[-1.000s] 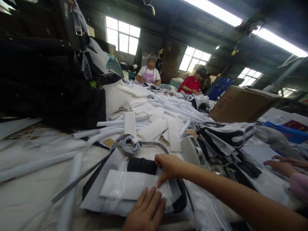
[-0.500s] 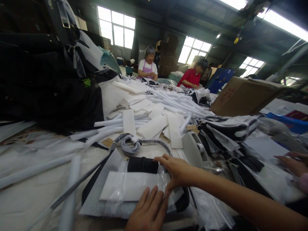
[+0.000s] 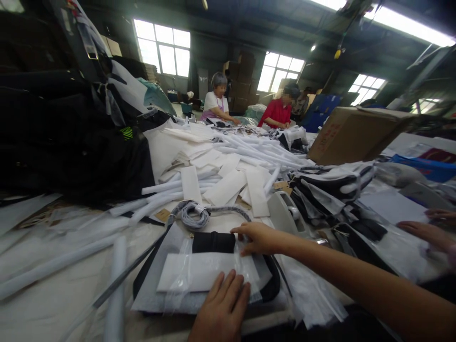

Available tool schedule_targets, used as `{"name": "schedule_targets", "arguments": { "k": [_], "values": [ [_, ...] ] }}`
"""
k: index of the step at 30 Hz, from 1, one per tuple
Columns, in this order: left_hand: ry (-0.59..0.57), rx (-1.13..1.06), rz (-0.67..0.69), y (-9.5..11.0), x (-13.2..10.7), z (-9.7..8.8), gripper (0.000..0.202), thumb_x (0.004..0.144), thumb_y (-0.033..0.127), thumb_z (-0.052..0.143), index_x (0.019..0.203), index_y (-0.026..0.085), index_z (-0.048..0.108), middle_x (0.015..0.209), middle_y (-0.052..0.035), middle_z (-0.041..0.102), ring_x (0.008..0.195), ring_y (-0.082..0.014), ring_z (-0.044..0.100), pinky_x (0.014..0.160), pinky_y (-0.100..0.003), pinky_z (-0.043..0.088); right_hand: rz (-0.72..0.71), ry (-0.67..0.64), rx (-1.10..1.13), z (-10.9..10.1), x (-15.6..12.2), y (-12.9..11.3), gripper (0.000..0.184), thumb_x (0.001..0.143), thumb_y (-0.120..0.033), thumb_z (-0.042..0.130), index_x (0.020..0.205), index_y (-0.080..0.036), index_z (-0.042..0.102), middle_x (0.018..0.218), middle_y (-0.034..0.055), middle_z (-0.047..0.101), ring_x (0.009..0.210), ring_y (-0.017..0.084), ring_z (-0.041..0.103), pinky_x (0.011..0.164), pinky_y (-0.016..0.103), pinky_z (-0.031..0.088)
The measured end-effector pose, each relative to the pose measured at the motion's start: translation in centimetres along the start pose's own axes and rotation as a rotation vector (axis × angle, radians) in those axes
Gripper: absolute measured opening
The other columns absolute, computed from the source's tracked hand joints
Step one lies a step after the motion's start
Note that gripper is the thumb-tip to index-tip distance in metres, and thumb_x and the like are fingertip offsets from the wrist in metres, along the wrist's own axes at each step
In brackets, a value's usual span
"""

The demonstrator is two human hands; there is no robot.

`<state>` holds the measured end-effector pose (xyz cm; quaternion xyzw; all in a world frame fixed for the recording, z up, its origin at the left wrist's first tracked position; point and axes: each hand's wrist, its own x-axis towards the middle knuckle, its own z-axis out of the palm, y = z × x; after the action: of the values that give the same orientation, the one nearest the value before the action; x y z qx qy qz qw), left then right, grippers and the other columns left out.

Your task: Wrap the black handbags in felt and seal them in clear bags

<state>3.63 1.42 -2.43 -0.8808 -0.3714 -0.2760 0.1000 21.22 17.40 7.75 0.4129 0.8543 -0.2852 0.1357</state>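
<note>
A black handbag point(image 3: 272, 285) lies flat on the table under a thin whitish sheet point(image 3: 151, 289). On it rest a white foam strip point(image 3: 194, 273) and a black buckle-like piece point(image 3: 213, 242), both crossed by clear tape point(image 3: 183, 261). My left hand point(image 3: 223, 304) lies flat, fingers stretched over the lower right of the foam strip. At the black piece's right end, my right hand point(image 3: 258, 237) touches the tape with its thumb and fingers apart. A wrapped grey strap point(image 3: 194, 215) is coiled above the bag.
White foam tubes point(image 3: 249, 147) and strips pile up behind. A grey tape dispenser point(image 3: 285, 211) stands right of the bag, near wrapped black bags point(image 3: 320, 185). A cardboard box point(image 3: 342, 135) is farther back. Another person's hands point(image 3: 423, 230) are at the right edge; two people work opposite.
My right thumb has moved up, away from my left hand and closer to the right fingers. The bag appears slightly farther right and up. The person in the apron has stretched out an arm.
</note>
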Motion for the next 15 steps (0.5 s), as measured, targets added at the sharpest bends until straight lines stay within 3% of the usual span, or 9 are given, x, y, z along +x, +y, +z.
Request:
{"name": "schedule_targets", "arguments": {
  "k": [2,4,7,10,13,15],
  "values": [
    [-0.015,-0.004,0.0,0.1,0.0,-0.2,0.041,0.095,0.016,0.044,0.132,0.014,0.061,0.128,-0.0106,0.069,0.118,-0.03,0.066,0.096,-0.044,0.058,-0.009,0.039,0.022,0.8,-1.0,-0.2,0.095,0.076,-0.041,0.078,0.157,-0.026,0.029,0.132,0.0095,0.061,0.1,0.026,0.068,0.087,0.033,0.049],
    [-0.033,-0.016,-0.007,0.3,0.0,-0.4,0.043,0.094,0.014,0.044,0.133,0.014,0.06,0.131,-0.0109,0.068,0.12,-0.0305,0.065,0.098,-0.045,0.057,0.013,0.096,0.017,1.7,-1.4,-0.3,0.115,0.067,-0.042,0.084,0.16,-0.03,0.017,0.139,0.0117,0.056,0.109,0.03,0.065,0.09,0.037,0.049],
    [-0.089,-0.065,-0.035,0.4,0.0,-0.4,0.044,0.092,0.013,0.044,0.134,0.011,0.057,0.133,-0.0132,0.066,0.123,-0.0324,0.062,0.101,-0.048,0.055,0.056,0.178,0.022,2.9,-1.0,0.0,0.124,0.055,-0.035,0.092,0.158,-0.029,0.024,0.13,0.0128,0.061,0.107,0.035,0.066,0.087,0.039,0.05],
    [-0.13,-0.108,-0.041,0.5,0.0,-0.1,0.048,0.09,0.012,0.047,0.137,0.006,0.053,0.135,-0.017,0.064,0.126,-0.0348,0.06,0.104,-0.051,0.052,0.009,0.233,0.055,3.4,-0.4,0.3,0.103,0.063,-0.027,0.086,0.154,-0.024,0.037,0.125,0.0119,0.066,0.101,0.031,0.068,0.082,0.035,0.052],
    [-0.156,-0.16,-0.05,0.4,0.3,-0.5,0.052,0.086,0.01,0.049,0.139,0.007,0.051,0.137,-0.0172,0.063,0.128,-0.0357,0.058,0.106,-0.054,0.049,-0.009,0.338,0.07,3.5,-1.1,0.4,0.063,0.083,-0.019,0.064,0.145,-0.022,0.052,0.124,0.0098,0.068,0.106,0.026,0.067,0.09,0.033,0.05],
    [-0.169,-0.235,-0.083,0.4,0.7,-1.6,0.053,0.084,0.011,0.053,0.137,0.011,0.054,0.137,-0.0144,0.063,0.129,-0.0343,0.057,0.108,-0.053,0.047,0.008,0.442,0.078,3.6,-2.6,0.5,0.05,0.091,-0.018,0.049,0.14,-0.019,0.056,0.125,0.0108,0.068,0.112,0.025,0.065,0.097,0.034,0.048]
  ]
}}
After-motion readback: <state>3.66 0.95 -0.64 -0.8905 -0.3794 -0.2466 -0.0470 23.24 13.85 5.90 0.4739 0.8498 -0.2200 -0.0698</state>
